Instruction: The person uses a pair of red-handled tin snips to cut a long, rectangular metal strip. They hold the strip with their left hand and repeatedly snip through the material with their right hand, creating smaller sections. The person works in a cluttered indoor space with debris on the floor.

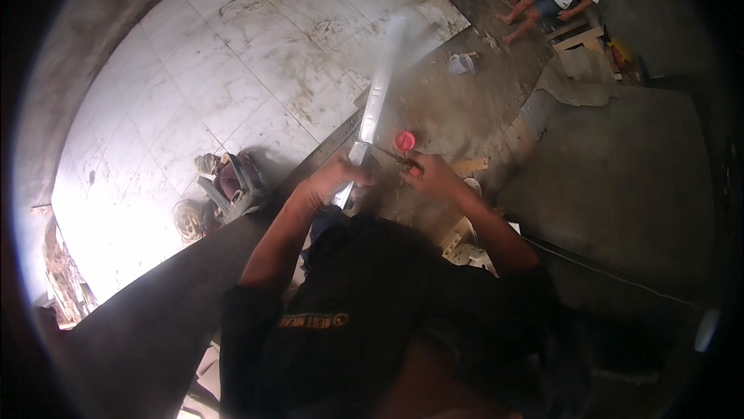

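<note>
Silvery bar (375, 105) and red-handled tool (416, 172) are gripped by left (337, 177) and right hands (435, 175); shirt (372, 264) bears lettering (314, 321).

Looks like a building site here, white tiles (256, 39) streaked with dirt, rough brown floor (438, 97) right alongside, timber pieces (580, 38) over at the far right, a pale tub (463, 64) out there, a long metal strip (373, 109) up front

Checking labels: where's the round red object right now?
In the head view, the round red object is near the centre, just beyond the right hand and to the right of the silvery bar.
</note>
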The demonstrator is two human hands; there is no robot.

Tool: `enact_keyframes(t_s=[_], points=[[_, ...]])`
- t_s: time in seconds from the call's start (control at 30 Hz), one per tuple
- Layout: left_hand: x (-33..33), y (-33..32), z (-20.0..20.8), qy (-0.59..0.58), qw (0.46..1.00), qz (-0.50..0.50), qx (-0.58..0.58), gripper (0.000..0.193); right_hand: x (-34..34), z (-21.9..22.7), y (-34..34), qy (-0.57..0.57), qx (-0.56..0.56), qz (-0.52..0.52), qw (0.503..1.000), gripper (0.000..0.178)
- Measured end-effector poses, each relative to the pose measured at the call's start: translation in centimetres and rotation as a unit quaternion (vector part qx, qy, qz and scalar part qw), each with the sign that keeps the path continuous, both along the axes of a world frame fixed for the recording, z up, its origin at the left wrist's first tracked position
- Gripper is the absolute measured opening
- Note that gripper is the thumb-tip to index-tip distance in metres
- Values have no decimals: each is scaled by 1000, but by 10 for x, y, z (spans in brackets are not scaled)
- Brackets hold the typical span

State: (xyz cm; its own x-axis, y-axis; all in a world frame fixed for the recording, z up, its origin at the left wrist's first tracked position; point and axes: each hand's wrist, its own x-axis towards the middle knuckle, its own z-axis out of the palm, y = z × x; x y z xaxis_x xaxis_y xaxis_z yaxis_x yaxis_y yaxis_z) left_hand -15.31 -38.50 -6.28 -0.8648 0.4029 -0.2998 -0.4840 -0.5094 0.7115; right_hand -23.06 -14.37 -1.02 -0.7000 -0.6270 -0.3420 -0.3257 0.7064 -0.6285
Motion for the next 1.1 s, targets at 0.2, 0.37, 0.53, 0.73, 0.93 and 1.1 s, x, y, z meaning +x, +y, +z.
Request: enact_keyframes(t_s=[0.2,0.37,0.53,0.73,0.93,1.1], points=[[-4,4,-5,-17,1000,0,19,23,4,40,-3,94,118,7,989,27],[-13,6,19,-43,985,86,-144,14,6,71,1,150,127,-16,980,26],[8,-7,26,-96,981,18,168,17,3,55,-1,39,105,14,994,27],[20,-4,22,-116,982,19,145,23,-2,49,-8,77,45,94,992,31],[23,2,51,-70,995,63,-13,27,-1,49,-13,47,65,115,990,32],[27,14,59,-17,979,96,-179,31,0,41,-5,56,47,121,990,33]])
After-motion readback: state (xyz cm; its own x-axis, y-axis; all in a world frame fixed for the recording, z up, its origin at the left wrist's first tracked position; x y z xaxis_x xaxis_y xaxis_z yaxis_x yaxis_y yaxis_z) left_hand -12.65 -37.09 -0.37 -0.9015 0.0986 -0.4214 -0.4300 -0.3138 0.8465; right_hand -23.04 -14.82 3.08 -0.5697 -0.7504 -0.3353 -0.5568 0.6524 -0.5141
